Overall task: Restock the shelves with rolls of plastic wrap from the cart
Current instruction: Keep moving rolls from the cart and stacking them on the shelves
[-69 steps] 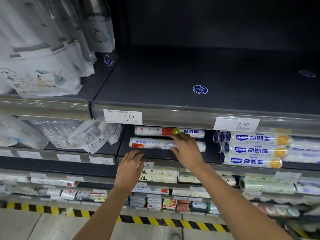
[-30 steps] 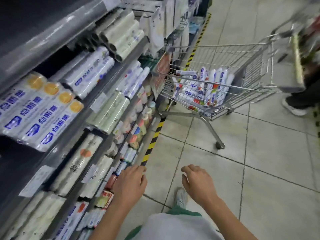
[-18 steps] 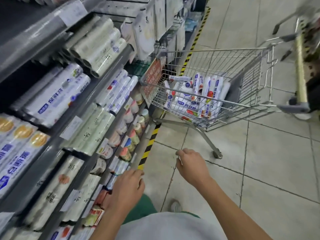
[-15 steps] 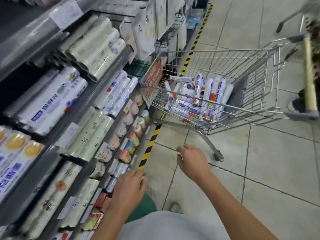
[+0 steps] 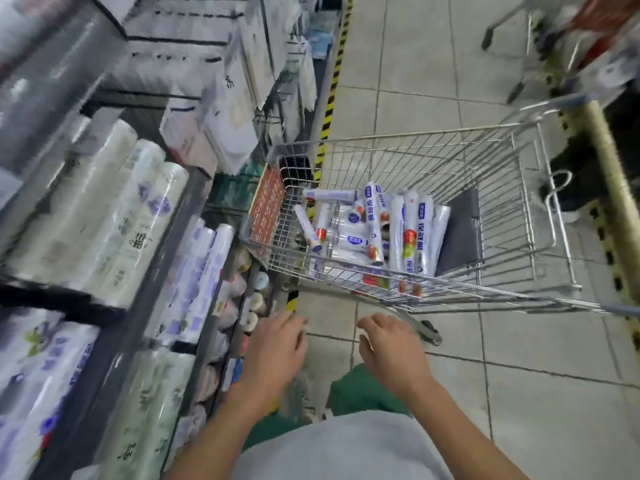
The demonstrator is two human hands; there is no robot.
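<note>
Head view: motion-blurred shelves (image 5: 138,289), cropped cart (image 5: 498,188)

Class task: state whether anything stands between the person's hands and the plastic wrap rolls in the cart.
Yes: the cart's near wire wall stands between the rolls and the left hand and right hand. Its top is open, so reaching over looks possible.

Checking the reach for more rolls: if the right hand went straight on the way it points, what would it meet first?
The right hand would probably meet the cart's near wire wall before the rolls inside; depth is unclear.
</note>
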